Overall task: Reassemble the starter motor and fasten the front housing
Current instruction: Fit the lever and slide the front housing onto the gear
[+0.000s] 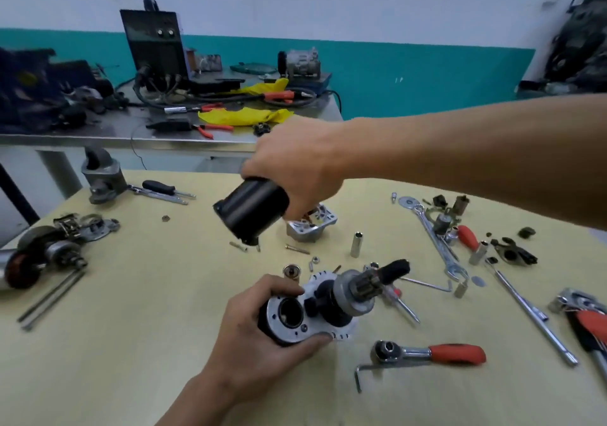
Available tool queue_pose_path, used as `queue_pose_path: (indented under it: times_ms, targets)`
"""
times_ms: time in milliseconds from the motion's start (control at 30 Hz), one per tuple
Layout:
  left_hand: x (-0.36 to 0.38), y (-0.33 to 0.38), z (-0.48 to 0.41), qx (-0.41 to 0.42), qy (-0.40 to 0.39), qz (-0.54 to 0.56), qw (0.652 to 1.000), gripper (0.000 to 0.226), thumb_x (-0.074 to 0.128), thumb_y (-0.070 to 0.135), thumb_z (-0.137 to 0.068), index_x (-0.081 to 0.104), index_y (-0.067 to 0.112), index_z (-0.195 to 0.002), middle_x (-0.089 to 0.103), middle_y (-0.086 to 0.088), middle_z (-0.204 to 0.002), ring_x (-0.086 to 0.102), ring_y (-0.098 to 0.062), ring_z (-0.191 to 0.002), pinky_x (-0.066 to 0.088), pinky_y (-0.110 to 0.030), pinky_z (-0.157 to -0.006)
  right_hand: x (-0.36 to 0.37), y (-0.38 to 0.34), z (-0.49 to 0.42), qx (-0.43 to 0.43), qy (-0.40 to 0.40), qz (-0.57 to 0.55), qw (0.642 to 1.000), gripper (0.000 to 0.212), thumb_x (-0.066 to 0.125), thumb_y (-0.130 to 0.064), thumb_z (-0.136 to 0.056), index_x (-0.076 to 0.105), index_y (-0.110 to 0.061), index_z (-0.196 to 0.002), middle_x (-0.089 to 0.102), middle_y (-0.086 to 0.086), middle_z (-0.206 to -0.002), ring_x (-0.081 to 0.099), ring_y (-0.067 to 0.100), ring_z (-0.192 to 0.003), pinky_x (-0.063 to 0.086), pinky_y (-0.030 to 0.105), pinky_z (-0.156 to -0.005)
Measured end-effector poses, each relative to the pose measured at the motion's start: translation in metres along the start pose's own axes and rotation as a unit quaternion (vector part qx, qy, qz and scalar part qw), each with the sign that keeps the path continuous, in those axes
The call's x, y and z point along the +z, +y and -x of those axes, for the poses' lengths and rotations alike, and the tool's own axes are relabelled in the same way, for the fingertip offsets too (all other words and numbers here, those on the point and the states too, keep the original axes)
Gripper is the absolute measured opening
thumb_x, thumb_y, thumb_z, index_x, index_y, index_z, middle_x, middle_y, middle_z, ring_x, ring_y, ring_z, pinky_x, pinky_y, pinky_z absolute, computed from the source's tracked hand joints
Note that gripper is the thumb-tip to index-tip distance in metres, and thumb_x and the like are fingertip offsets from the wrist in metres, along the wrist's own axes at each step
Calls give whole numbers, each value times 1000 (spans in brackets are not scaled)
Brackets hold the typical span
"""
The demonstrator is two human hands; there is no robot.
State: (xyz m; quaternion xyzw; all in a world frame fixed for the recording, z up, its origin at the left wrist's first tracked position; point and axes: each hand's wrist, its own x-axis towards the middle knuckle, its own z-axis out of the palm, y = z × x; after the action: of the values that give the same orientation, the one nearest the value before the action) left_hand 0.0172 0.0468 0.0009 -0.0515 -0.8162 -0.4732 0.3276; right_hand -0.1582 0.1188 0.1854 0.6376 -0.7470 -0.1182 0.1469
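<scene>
Two hands are busy at once, and the head camera takes in both. Just above the middle of the frame the right hand [295, 169] grips a black cylindrical motor body [251, 210]. Its fingers are curled round the upper end, and the body hangs tilted in the air over the bench [131, 327], free end pointing down.

Low in the middle of the frame the left hand [262, 337] clasps the drive-end assembly [328, 304]. Fingers and thumb are wrapped round its round silver plate, and the pinion shaft [377, 277] sticks out up and to the right. The two parts are well apart.

Behind them, just below the right hand, the grey front housing [312, 225] sits on the bench, in neither hand. A long bolt [297, 249] and a loose socket [355, 245] lie near it. An orange-handled ratchet [430, 353] lies at lower right, beside an Allen key [361, 373].

To my eye the step in hand is joining the motor body to the drive-end assembly; fitting and fastening the housing is not yet begun. The next move, I'd judge, calls for bringing the black body down toward the left hand. Its free end would need to sit square to the round opening in the silver plate, then turn until the bolt holes match. Blur hides whether the body carries anything inside.
</scene>
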Motion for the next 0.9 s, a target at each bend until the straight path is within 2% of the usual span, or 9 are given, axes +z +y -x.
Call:
queue_pose_path:
  times_ms: [167,233,300,367,500,667,733,833,900]
  targets:
    - [-5,0,-9,-60,195,85,975,43,93,36,-51,69,33,-86,73,3,-75,66,-8,-60,51,-16,-55,1,38,55,151,171,-121,966,45,75,-50,-65,58,-32,-102,63,-12,-82,56,17,-73,52,35,-66]
    - [-4,8,-21,-88,264,149,949,33,93,10,-65,70,27,-81,67,-4,-63,58,-16,-46,43,-21,-42,29,32,88,214,266,-298,892,44,82,-41,-63,63,-29,-100,66,-8,-81,62,17,-70,55,37,-65]
    - [-5,25,-40,-105,302,235,918,29,71,-4,-75,68,24,-78,66,-7,-58,58,-24,-41,36,-25,-34,56,14,113,240,351,-441,790,43,86,-31,-61,67,-27,-99,69,-4,-81,66,14,-70,56,33,-61]
    - [-9,44,-59,-116,295,312,896,13,64,10,-73,64,20,-81,68,-9,-62,65,-27,-45,39,-24,-32,77,-9,127,237,410,-527,706,43,86,-27,-61,70,-35,-101,72,-7,-85,69,9,-74,55,22,-60]
    - [-9,75,-80,-145,214,348,901,7,66,27,-73,66,24,-79,71,-13,-71,70,-31,-55,46,-27,-36,98,-52,137,228,454,-594,624,51,85,-23,-60,71,-33,-108,74,-6,-93,71,7,-84,54,17,-67]
    - [25,93,-81,-127,184,391,893,7,69,24,-72,64,24,-76,69,-7,-76,62,-23,-54,48,-26,-39,109,-80,138,244,447,-628,588,59,86,-17,-60,69,-25,-116,74,3,-95,71,16,-86,55,24,-72]
    - [34,93,-79,-124,175,411,886,23,82,21,-71,61,20,-80,65,-9,-77,59,-20,-52,47,-28,-38,110,-85,138,252,454,-633,574,59,85,-17,-61,69,-25,-116,73,5,-92,70,18,-83,56,26,-70]
    - [40,93,-79,-134,167,383,898,57,97,50,-46,63,20,-80,62,-7,-71,53,-22,-48,44,-29,-38,113,-88,138,271,462,-631,562,56,85,-20,-61,70,-27,-115,74,7,-91,71,21,-83,57,28,-70]
    - [43,91,-80,-141,166,365,905,62,97,53,-39,64,20,-80,62,-7,-67,48,-23,-45,41,-27,-36,113,-88,140,280,464,-623,564,55,85,-20,-61,71,-30,-112,74,8,-90,71,24,-83,58,30,-71]
